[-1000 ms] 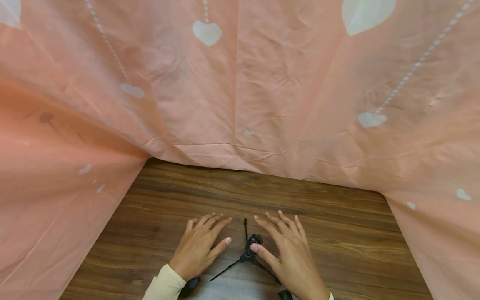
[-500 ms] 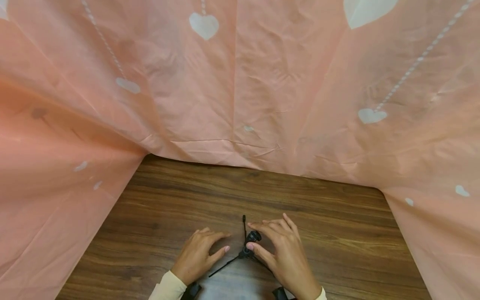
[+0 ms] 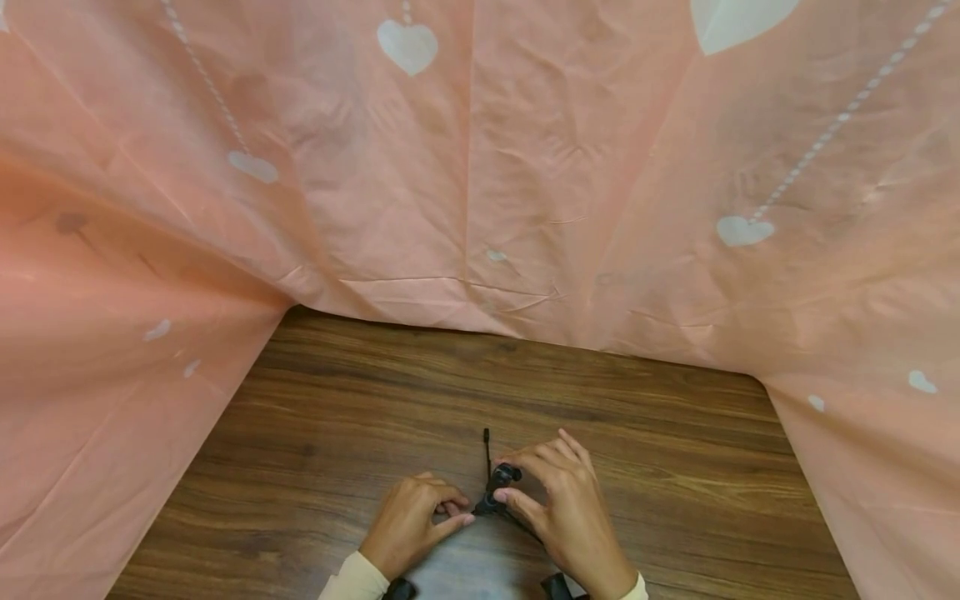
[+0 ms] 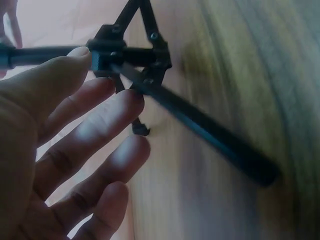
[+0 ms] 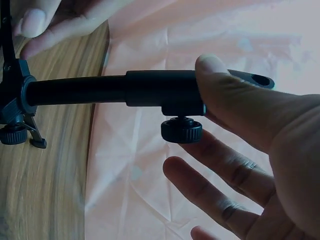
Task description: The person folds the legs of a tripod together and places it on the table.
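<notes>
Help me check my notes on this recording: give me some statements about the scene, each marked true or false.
1. The right hand holds the black tripod by its upper part. True.
2. The legs are folded together. False: they are spread apart.
3. The left hand is at the tripod's top. False: it is low, near where the legs meet.
4. The pink cloth beyond the wooden table bears white hearts. True.

The tripod point(image 5: 145, 89) looks smooth; table point(image 3: 360, 400), wooden; curtain point(image 3: 525, 192), creased.
</notes>
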`<state>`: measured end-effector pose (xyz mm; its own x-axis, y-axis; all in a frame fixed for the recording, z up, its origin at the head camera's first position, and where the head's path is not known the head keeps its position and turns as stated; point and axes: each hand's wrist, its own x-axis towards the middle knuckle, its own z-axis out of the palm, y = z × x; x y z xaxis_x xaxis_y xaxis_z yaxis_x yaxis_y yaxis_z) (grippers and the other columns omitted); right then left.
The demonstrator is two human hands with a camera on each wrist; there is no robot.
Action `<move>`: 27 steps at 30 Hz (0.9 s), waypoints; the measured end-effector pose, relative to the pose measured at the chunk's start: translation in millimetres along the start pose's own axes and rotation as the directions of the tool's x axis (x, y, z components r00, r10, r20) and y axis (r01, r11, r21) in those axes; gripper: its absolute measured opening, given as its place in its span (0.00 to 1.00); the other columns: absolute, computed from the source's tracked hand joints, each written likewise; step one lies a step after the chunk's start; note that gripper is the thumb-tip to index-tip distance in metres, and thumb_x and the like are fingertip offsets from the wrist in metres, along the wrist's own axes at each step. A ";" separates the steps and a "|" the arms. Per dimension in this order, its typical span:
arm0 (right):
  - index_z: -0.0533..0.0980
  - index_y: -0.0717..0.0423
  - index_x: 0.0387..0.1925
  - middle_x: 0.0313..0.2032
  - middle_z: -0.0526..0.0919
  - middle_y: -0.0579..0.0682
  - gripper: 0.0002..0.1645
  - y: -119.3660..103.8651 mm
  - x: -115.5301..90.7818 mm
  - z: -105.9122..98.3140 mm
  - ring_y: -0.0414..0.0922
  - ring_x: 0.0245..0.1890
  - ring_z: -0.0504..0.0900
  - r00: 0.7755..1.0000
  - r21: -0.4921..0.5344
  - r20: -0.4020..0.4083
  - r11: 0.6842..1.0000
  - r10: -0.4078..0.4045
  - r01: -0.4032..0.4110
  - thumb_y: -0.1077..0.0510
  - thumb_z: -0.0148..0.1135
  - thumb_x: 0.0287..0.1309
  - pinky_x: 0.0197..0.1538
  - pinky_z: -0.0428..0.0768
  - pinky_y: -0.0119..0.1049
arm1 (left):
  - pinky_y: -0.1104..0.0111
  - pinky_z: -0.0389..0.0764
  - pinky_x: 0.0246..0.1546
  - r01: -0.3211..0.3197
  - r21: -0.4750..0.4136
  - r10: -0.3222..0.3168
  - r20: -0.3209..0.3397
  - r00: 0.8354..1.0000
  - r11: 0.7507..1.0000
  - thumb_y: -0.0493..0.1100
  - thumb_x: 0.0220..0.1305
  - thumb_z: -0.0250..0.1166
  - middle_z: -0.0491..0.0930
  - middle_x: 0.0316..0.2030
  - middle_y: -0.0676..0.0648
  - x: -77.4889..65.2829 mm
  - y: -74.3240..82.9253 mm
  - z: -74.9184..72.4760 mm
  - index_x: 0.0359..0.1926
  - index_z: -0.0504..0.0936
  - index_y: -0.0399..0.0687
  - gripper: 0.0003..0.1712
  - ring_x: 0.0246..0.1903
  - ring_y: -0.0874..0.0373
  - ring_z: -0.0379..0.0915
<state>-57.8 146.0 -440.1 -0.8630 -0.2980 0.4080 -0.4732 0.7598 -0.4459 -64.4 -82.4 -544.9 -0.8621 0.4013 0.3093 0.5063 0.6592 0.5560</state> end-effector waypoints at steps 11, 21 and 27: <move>0.89 0.46 0.42 0.40 0.90 0.38 0.24 2.7 2.9 5.0 0.38 0.47 0.88 1.000 0.045 -0.001 0.999 0.013 -0.013 0.56 0.89 0.38 0.70 0.77 0.61 | 0.78 0.77 0.31 0.053 -0.016 -0.053 -0.034 0.998 0.998 0.47 0.54 0.84 0.82 0.26 0.65 -1.3 1.3 17.6 0.30 0.92 0.58 0.08 0.29 0.76 0.73; 0.89 0.44 0.42 0.42 0.88 0.34 0.24 1.6 2.2 4.9 0.34 0.47 0.85 0.999 0.058 0.008 0.998 0.035 -0.036 0.56 0.88 0.38 0.61 0.83 0.53 | 0.80 0.72 0.26 0.083 0.038 -0.080 -0.069 0.994 0.996 0.46 0.52 0.85 0.76 0.25 0.63 -3.7 7.2 28.2 0.28 0.89 0.56 0.11 0.25 0.79 0.67; 0.89 0.44 0.41 0.42 0.89 0.34 0.24 1.2 1.6 6.0 0.35 0.47 0.86 0.999 0.050 0.004 0.998 0.037 -0.038 0.56 0.89 0.37 0.62 0.83 0.54 | 0.80 0.74 0.25 0.074 0.086 -0.066 -0.084 0.994 0.994 0.46 0.53 0.84 0.78 0.25 0.61 -4.0 11.6 30.0 0.29 0.88 0.54 0.11 0.25 0.76 0.74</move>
<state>-60.8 142.9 -444.7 -0.8808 -0.2717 0.3878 -0.4487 0.7404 -0.5004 -54.4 -57.3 -562.8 -0.8925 0.3020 0.3351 0.4412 0.7390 0.5090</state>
